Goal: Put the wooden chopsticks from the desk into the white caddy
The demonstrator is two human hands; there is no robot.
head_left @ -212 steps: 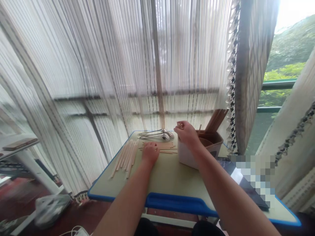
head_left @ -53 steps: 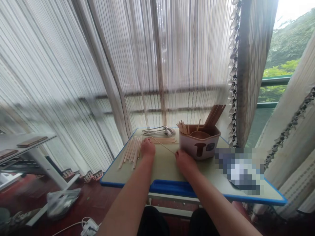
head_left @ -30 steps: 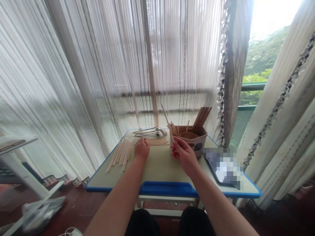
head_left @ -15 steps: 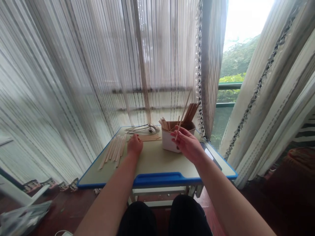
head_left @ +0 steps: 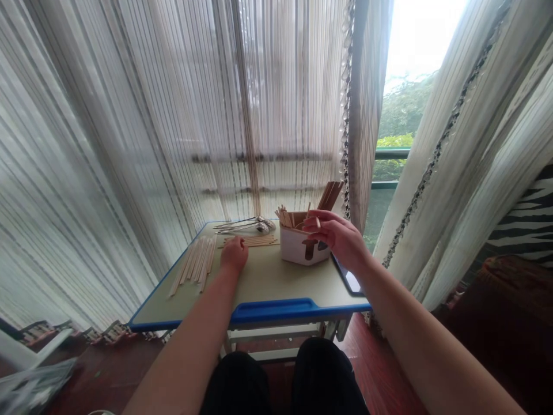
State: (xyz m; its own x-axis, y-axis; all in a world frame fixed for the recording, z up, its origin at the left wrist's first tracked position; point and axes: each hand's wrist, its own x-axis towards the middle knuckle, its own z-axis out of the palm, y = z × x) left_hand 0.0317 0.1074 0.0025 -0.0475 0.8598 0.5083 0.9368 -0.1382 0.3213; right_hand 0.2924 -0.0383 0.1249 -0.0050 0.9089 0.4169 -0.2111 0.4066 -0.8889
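Observation:
My right hand (head_left: pixel 334 234) hovers over the rim of a white and brown holder (head_left: pixel 299 249) on the table and pinches a thin wooden stick that points down into it. The holder has several sticks standing in its left part and dark brown chopsticks (head_left: pixel 330 195) leaning out at the back. My left hand (head_left: pixel 234 254) rests knuckles-up on the table (head_left: pixel 268 279), its fingers curled under, between a row of pale chopsticks (head_left: pixel 194 269) to its left and a small pile of thin sticks (head_left: pixel 254 241) just beyond it.
Metal spoons (head_left: pixel 248 225) lie at the table's far edge. A dark tablet (head_left: pixel 348 279) lies on the right edge beside the holder. Striped curtains hang close behind the table and at the right. The table has a blue front lip (head_left: pixel 276 310); my knees are below it.
My right hand picked a thin stick off the table, raised it upright, and has carried it to the holder. My left hand has stayed on the table. The view swung to the right.

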